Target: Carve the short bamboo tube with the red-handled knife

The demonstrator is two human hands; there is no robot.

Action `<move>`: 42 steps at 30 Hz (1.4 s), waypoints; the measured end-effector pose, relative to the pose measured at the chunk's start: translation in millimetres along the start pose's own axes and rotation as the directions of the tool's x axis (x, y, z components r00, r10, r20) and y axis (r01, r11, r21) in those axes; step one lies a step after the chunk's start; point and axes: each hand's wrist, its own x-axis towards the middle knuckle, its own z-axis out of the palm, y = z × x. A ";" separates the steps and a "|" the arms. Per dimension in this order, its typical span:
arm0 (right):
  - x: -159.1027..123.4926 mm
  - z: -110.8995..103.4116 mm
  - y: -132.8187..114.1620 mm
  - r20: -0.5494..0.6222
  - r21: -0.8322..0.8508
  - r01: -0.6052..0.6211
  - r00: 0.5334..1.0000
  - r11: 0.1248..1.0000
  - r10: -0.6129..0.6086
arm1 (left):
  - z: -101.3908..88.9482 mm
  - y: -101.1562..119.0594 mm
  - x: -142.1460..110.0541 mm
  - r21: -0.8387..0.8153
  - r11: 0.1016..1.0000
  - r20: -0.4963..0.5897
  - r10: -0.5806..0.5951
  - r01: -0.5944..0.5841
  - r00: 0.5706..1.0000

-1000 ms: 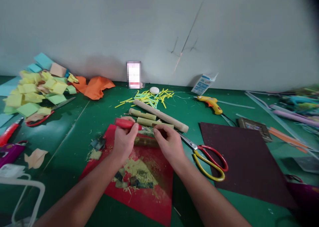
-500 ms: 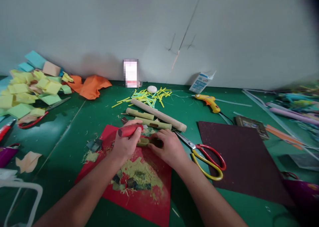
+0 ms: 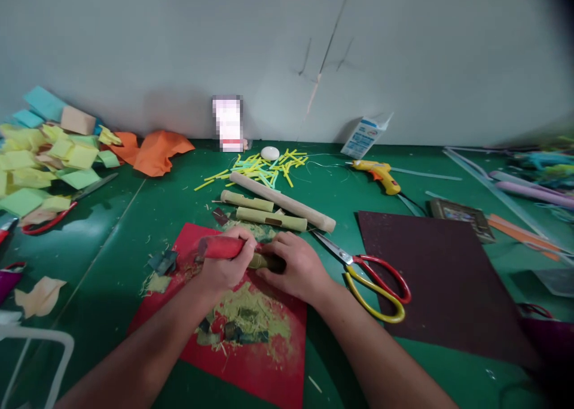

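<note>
The fingers of the left hand [image 3: 231, 262] are wrapped closely around a red-handled tool [image 3: 222, 247]; its working end is hidden between the 2 hands. The fingers of the right hand [image 3: 296, 265] are half curled over the right end of a green bamboo tube [image 3: 260, 261], near the far edge of a red sheet [image 3: 278, 382]. About 1 second ago they were pinched near the tool's tip; now they lie along the tube, and the handle has dropped lower. That suggests the tube is being steadied for the tool, though any contact cannot be made out. Pale shavings [image 3: 273, 328] cover the sheet's middle. Past its far edge lie 2 more green tubes [image 3: 271, 219] and a pale stick [image 3: 287, 203]. Scissors [image 3: 343, 256] overlap a dark sheet's [image 3: 434, 283] left edge; a yellow glue gun [image 3: 379, 173] sits toward the desk's [image 3: 179, 200] far edge.
</note>
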 end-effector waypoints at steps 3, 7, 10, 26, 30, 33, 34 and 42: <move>-0.8 2.6 0.8 -0.008 -0.009 0.010 1.000 1.000 -0.010 | 0.5 0.2 -1.2 0.000 1.000 0.019 -0.008 0.008 1.000; -1.5 4.0 1.9 -0.024 -0.003 0.031 0.999 1.000 -0.031 | 1.2 1.7 -0.9 0.008 1.000 0.050 -0.030 0.029 0.998; -1.0 4.2 1.2 -0.039 0.006 0.035 0.999 0.999 -0.034 | 1.8 4.1 0.2 0.014 0.999 0.051 -0.035 0.035 0.998; 0.0 -4.9 4.1 0.038 0.019 0.033 0.999 0.999 -0.034 | -1.9 22.4 9.1 0.302 0.951 0.284 -0.148 0.058 0.947; -0.1 -4.0 1.6 0.035 0.000 0.020 0.999 1.000 -0.020 | 0.3 21.1 7.4 0.115 0.982 0.154 -0.168 0.152 0.974; -0.4 -5.9 -0.8 0.034 -0.025 0.023 0.999 0.999 -0.023 | 2.0 18.4 5.8 0.049 0.988 0.117 -0.151 0.146 0.982; -0.4 -6.3 -1.2 0.031 -0.029 0.029 0.999 0.999 -0.028 | 2.4 17.9 5.6 0.047 0.988 0.115 -0.150 0.145 0.982; -0.3 -2.7 1.6 -0.029 -0.002 0.081 0.996 0.997 -0.081 | 3.9 14.4 5.9 0.058 0.989 0.078 -0.139 0.135 0.987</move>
